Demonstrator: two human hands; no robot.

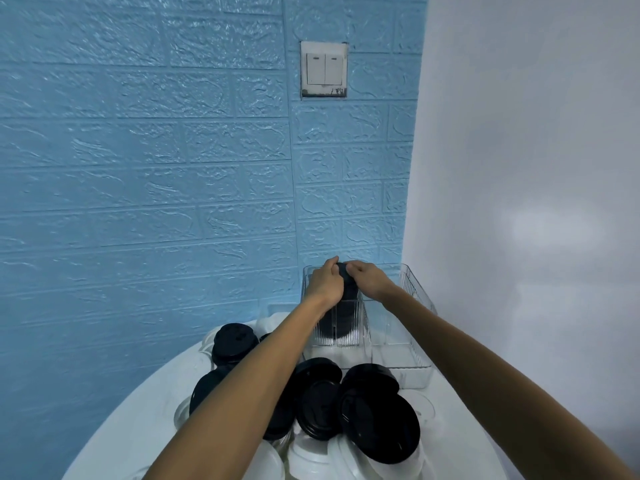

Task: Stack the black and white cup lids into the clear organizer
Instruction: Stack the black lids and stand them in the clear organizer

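A clear organizer with ribbed walls stands at the far edge of the round white table, near the wall corner. A stack of black lids fills its left compartment. My left hand and my right hand both grip the top black lid of that stack from either side, above the organizer's rim. Loose black lids lie in a heap in front of the organizer, with white lids under and around them.
Another pile of black lids sits to the left of my left forearm. A blue brick-pattern wall with a light switch rises behind the table; a plain white wall closes the right side. The organizer's right compartment shows no lids.
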